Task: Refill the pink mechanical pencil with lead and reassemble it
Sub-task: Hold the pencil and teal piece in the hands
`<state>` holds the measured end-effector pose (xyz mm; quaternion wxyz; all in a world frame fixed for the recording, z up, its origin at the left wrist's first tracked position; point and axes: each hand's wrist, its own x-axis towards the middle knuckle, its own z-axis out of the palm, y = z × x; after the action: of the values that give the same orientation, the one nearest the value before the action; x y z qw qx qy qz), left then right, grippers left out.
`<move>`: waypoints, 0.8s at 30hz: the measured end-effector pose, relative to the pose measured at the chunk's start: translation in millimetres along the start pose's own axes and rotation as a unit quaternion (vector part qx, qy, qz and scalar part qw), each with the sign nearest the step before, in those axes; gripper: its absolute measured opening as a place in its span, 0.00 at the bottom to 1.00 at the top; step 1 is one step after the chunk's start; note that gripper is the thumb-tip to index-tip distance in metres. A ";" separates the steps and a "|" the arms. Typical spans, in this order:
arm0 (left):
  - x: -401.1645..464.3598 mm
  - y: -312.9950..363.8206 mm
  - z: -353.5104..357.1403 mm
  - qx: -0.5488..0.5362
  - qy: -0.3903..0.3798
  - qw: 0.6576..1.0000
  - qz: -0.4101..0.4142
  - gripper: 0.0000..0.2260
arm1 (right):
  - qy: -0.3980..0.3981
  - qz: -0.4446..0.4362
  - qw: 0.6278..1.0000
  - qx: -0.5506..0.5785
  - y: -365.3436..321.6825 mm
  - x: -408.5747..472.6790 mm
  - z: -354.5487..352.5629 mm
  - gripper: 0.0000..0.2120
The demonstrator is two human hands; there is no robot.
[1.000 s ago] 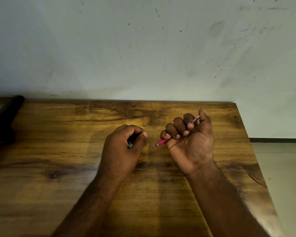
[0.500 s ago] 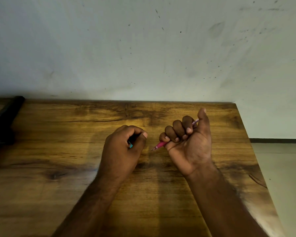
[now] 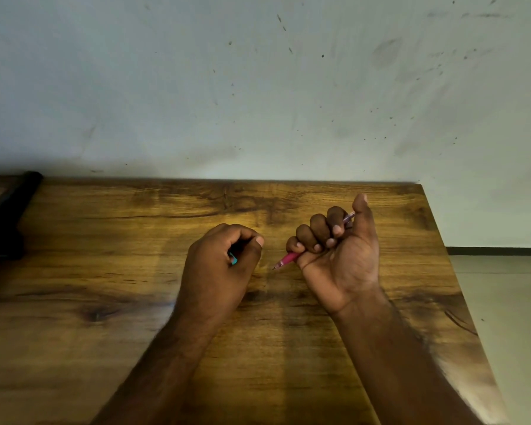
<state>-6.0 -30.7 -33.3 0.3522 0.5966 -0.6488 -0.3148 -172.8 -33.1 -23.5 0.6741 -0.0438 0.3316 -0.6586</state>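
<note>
Thumb movement is about all that has changed over the last second: the right hand (image 3: 337,256) has lifted its thumb off the back end of the pink mechanical pencil (image 3: 292,257) so that it now stands up straight and clear, while the four fingers stay curled round the barrel exactly as before. The left hand (image 3: 224,262) has not shifted at all; it keeps its grip clenched over a small teal object (image 3: 233,258), of which only a sliver peeks out between thumb and forefinger, and I cannot tell from here whether that is a lead case or some part of the pencil. To my eye the raised thumb reads as the end of a press on the pencil's rear end, or a pause before another, so the work sits somewhere in the late checking stage rather than mid-refill, though that is only my guess. The pencil itself is held just above the wooden worktop (image 3: 105,271), between the two hands and nearer the right. Its long axis runs on a slant: the metal tip points down and to the left, toward the left hand and close to the wood, and the purplish rear end pokes up and to the right, out past the forefinger beside the raised thumb. A dark object (image 3: 10,210) lies at the far left edge of the worktop, well apart from both hands.
</note>
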 end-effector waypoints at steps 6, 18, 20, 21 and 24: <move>0.7 0.0 -0.3 0.009 -0.005 1.000 0.002 0.03 | -0.006 -0.006 1.000 -0.005 1.6 2.1 0.5 0.28; 0.9 0.8 0.4 0.003 -0.005 1.000 0.003 0.03 | 0.006 -0.018 1.000 -0.003 -0.7 -0.7 2.3 0.27; 0.8 0.4 0.1 0.004 -0.005 1.000 0.005 0.03 | 0.010 -0.017 1.000 -0.004 -0.4 -0.5 2.1 0.28; 0.7 0.2 -0.1 0.004 -0.006 1.000 0.004 0.03 | 0.010 -0.016 1.000 -0.004 -0.1 -0.3 1.9 0.28; 0.1 -0.7 -1.0 0.004 -0.006 1.000 0.006 0.03 | 0.009 -0.017 1.000 -0.003 0.1 -0.1 1.4 0.28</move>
<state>-4.7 -30.9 -33.4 0.3476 0.5923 -0.6555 -0.3142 -172.0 -33.6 -22.4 0.6600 -0.0451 0.3386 -0.6692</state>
